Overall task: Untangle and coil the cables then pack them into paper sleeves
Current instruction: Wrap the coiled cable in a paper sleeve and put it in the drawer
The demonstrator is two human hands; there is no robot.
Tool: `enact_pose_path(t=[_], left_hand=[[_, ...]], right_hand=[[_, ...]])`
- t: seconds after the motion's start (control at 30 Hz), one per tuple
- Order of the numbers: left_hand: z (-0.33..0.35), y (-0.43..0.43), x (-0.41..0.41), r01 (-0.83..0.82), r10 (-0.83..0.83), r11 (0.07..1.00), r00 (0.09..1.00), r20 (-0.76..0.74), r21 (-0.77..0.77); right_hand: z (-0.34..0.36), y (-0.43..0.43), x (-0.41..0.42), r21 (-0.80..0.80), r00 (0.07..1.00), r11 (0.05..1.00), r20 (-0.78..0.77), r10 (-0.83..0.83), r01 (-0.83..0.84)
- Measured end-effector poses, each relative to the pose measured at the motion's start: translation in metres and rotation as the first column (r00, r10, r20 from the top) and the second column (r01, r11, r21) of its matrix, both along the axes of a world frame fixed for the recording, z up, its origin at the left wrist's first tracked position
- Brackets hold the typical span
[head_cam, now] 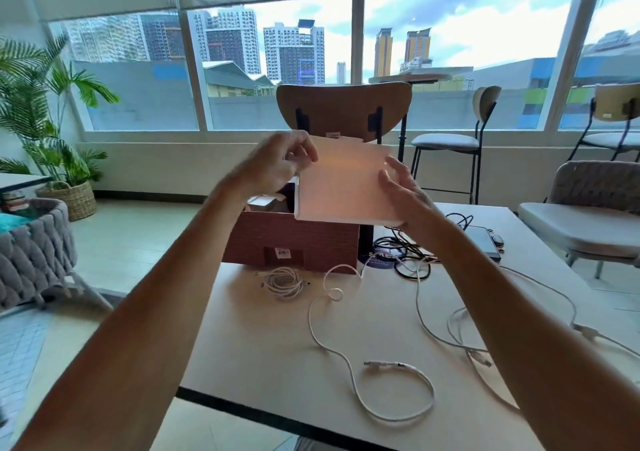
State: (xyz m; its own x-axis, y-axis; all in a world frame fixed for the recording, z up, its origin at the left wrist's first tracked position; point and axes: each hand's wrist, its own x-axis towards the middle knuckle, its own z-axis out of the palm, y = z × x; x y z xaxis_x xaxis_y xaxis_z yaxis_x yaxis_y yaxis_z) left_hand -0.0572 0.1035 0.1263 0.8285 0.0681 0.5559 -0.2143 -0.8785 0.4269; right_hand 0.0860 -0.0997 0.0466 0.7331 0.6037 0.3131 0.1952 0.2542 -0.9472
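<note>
A pale, flat paper sleeve is held up in the air over the far part of the light wooden table, its lower edge just above the open brown brick-patterned cardboard box. The left hand pinches the sleeve's upper left corner between thumb and curled fingers. The right hand grips the right edge, thumb pressed on the near face and the fingers behind it. On the table just in front of the box lies a neatly coiled white cable. A loose white cable snakes from beside the box toward the near edge, where it curls into an open loop with its plug lying inside. More white cable trails off on the right, partly hidden by the right forearm. A tangle of black cables sits to the right of the box, near a dark flat device
</note>
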Motion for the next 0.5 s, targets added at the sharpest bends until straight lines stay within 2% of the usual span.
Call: enact_pose_path(t=[0.07, 0.13, 0.2, 0.3, 0.5], left_hand=[[-0.027, -0.003, 0.005, -0.002, 0.008, 0.999, 0.991, 0.13, -0.045], [-0.058, -0.008, 0.01, 0.008, 0.025, 0.982, 0.984, 0.177, -0.187], [-0.089, -0.014, 0.015, 0.011, 0.049, 0.947, 0.983, 0.177, -0.322], [-0.128, -0.025, 0.019, 0.009, 0.063, 0.895, 0.987, 0.146, -0.446], [-0.175, -0.041, 0.019, -0.045, 0.092, 0.87, 0.993, 0.072, -0.49]], right_hand=[[-0.007, -0.016, -0.006, -0.003, 0.998, 1.0, 0.05, -0.026, 0.027], [-0.018, -0.032, -0.015, 0.022, 0.999, 0.999, 0.032, -0.038, 0.037], [-0.033, -0.044, -0.021, 0.036, 0.997, 0.997, 0.026, -0.066, 0.065], [-0.062, -0.055, -0.023, 0.039, 0.993, 0.994, 0.055, -0.105, 0.103], [-0.098, -0.06, -0.026, 0.085, 0.985, 0.982, -0.004, -0.17, 0.17]])
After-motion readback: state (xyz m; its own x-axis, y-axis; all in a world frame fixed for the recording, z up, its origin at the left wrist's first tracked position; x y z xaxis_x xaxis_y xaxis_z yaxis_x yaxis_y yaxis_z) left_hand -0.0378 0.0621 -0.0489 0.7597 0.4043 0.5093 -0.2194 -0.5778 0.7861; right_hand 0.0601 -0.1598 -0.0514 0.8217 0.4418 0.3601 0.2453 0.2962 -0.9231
